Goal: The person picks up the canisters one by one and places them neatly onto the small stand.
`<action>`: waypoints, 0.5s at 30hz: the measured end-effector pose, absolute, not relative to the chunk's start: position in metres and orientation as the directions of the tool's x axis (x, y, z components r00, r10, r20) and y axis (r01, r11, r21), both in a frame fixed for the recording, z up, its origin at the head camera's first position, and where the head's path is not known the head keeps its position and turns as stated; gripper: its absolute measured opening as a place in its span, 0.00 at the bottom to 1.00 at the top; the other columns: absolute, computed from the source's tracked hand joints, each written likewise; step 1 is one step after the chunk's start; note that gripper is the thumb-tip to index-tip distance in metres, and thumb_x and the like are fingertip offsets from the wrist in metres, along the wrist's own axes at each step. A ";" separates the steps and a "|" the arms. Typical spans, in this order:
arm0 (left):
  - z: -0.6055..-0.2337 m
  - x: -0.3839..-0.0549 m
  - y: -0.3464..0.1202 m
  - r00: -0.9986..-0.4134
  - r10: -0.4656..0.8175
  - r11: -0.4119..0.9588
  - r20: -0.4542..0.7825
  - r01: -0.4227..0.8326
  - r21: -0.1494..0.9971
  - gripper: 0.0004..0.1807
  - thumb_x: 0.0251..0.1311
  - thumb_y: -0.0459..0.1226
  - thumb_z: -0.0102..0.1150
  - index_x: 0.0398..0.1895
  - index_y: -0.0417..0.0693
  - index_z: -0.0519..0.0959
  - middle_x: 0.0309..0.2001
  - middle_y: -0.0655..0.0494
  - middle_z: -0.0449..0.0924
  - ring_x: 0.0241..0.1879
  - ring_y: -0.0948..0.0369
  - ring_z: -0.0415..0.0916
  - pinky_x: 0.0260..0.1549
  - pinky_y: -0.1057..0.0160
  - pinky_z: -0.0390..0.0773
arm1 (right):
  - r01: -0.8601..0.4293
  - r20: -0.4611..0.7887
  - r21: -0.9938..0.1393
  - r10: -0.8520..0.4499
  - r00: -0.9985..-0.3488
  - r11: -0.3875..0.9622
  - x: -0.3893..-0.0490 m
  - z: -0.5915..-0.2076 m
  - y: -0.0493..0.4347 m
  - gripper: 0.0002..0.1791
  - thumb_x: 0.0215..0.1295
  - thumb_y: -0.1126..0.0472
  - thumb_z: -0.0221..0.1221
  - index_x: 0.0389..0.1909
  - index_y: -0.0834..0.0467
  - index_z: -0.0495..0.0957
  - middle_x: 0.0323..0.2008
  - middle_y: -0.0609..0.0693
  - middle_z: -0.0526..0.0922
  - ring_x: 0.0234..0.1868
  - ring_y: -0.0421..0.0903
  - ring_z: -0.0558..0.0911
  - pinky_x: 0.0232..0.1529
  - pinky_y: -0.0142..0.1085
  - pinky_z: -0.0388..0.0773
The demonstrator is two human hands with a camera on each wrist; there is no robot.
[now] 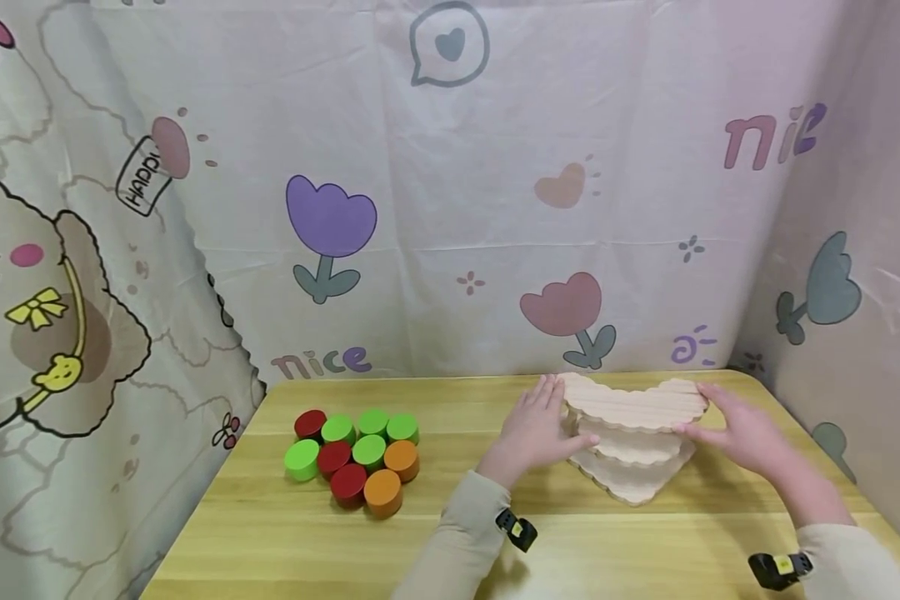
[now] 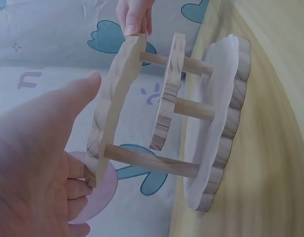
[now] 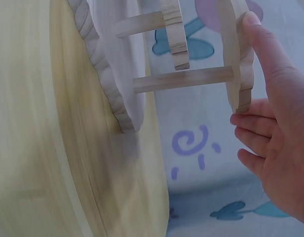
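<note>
A pale wooden tiered stand (image 1: 633, 406) with scalloped edges is at the right of the table; round wooden posts (image 2: 149, 161) join its three tiers, and its lowest tier (image 2: 222, 133) rests on the tabletop. My left hand (image 1: 534, 431) touches the left edge of the top tier with nearly straight fingers, its thumb spread apart in front. At the opposite end my right hand (image 1: 742, 433) holds the corner of the top tier between thumb and fingers, as the right wrist view shows its thumb (image 3: 270, 47) on the edge.
Several short cylinders sit grouped on the table's left: red (image 1: 348, 486), green (image 1: 369, 451) and orange (image 1: 383, 492). The wooden table (image 1: 270, 542) ends at a printed curtain (image 1: 450, 208) behind the stand, with more curtain at both sides.
</note>
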State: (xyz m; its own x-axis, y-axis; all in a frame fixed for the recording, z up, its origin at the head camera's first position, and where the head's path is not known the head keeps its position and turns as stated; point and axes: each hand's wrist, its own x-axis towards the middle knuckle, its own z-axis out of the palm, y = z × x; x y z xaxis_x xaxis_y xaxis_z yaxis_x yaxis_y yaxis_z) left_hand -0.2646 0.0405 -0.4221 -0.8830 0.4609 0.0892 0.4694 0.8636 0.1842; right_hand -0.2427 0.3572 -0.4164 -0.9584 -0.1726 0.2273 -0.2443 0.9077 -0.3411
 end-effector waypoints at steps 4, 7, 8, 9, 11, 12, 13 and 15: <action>-0.423 -0.259 0.026 -0.883 0.460 0.861 0.093 0.470 0.193 0.56 0.57 0.75 0.35 0.78 0.48 0.42 0.79 0.54 0.39 0.79 0.58 0.36 0.75 0.56 0.47 | -0.242 0.234 -0.334 -0.168 -0.958 0.911 -0.238 -0.417 0.344 0.53 0.56 0.37 0.65 0.67 0.74 0.59 0.63 0.79 0.63 0.60 0.79 0.65 0.57 0.70 0.62; -0.425 -0.255 0.017 -0.876 0.472 0.854 0.103 0.483 0.195 0.56 0.57 0.75 0.33 0.78 0.47 0.42 0.79 0.53 0.39 0.79 0.57 0.37 0.75 0.55 0.46 | -0.250 0.258 -0.319 -0.170 -0.951 0.914 -0.235 -0.416 0.336 0.53 0.54 0.37 0.65 0.66 0.73 0.61 0.63 0.79 0.64 0.60 0.78 0.66 0.57 0.69 0.63; -0.425 -0.254 0.014 -0.873 0.476 0.851 0.108 0.488 0.194 0.56 0.57 0.75 0.33 0.78 0.46 0.43 0.79 0.53 0.39 0.79 0.56 0.37 0.75 0.55 0.46 | -0.254 0.267 -0.318 -0.171 -0.949 0.914 -0.233 -0.415 0.333 0.53 0.53 0.37 0.66 0.66 0.73 0.62 0.62 0.78 0.65 0.59 0.78 0.66 0.57 0.69 0.63; -0.426 -0.253 0.011 -0.870 0.480 0.849 0.113 0.493 0.193 0.56 0.58 0.75 0.32 0.78 0.46 0.43 0.79 0.52 0.39 0.79 0.56 0.38 0.75 0.55 0.47 | -0.256 0.272 -0.314 -0.172 -0.947 0.914 -0.232 -0.415 0.330 0.53 0.53 0.36 0.66 0.66 0.73 0.62 0.62 0.78 0.65 0.59 0.78 0.67 0.57 0.69 0.63; -0.427 -0.251 0.005 -0.868 0.481 0.847 0.123 0.496 0.193 0.56 0.58 0.75 0.33 0.78 0.45 0.43 0.79 0.52 0.39 0.79 0.55 0.38 0.74 0.54 0.47 | -0.264 0.284 -0.315 -0.175 -0.943 0.911 -0.231 -0.414 0.324 0.53 0.52 0.36 0.66 0.65 0.73 0.63 0.62 0.78 0.66 0.59 0.77 0.67 0.57 0.69 0.63; -0.428 -0.249 0.001 -0.869 0.478 0.847 0.128 0.494 0.197 0.56 0.58 0.74 0.34 0.78 0.45 0.44 0.79 0.52 0.40 0.79 0.54 0.39 0.74 0.54 0.47 | -0.269 0.289 -0.318 -0.177 -0.941 0.909 -0.230 -0.414 0.321 0.53 0.52 0.36 0.67 0.65 0.73 0.63 0.62 0.77 0.66 0.60 0.77 0.67 0.57 0.68 0.63; -0.428 -0.248 -0.002 -0.871 0.474 0.848 0.132 0.491 0.199 0.56 0.58 0.74 0.36 0.78 0.45 0.44 0.79 0.51 0.40 0.79 0.54 0.39 0.74 0.54 0.48 | -0.275 0.294 -0.323 -0.180 -0.939 0.906 -0.230 -0.414 0.317 0.53 0.52 0.37 0.67 0.65 0.73 0.63 0.62 0.77 0.66 0.60 0.77 0.67 0.58 0.68 0.63; -0.428 -0.246 -0.010 -0.876 0.465 0.851 0.132 0.483 0.206 0.56 0.58 0.73 0.38 0.78 0.44 0.44 0.79 0.51 0.40 0.79 0.54 0.39 0.74 0.53 0.48 | -0.284 0.304 -0.326 -0.185 -0.935 0.902 -0.230 -0.415 0.309 0.52 0.51 0.37 0.67 0.65 0.72 0.64 0.62 0.76 0.67 0.60 0.76 0.68 0.58 0.67 0.63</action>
